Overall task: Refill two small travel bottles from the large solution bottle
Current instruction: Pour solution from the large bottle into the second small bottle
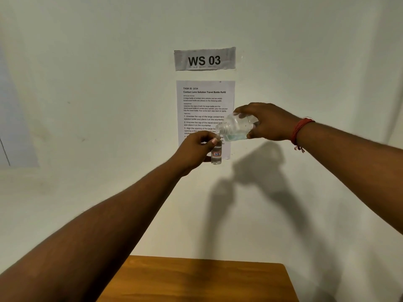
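1. While our left hand [197,147] grips the upright small travel bottle [216,154] near its neck, we raise it above the bench [196,280].
2. Our right hand [266,122] clasps the tilted large solution bottle [236,127], mouth at the small bottle's opening.

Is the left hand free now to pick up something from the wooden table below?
Probably not. The left hand is raised in front of the wall, gripping the small travel bottle while the right hand tips the large bottle over it.
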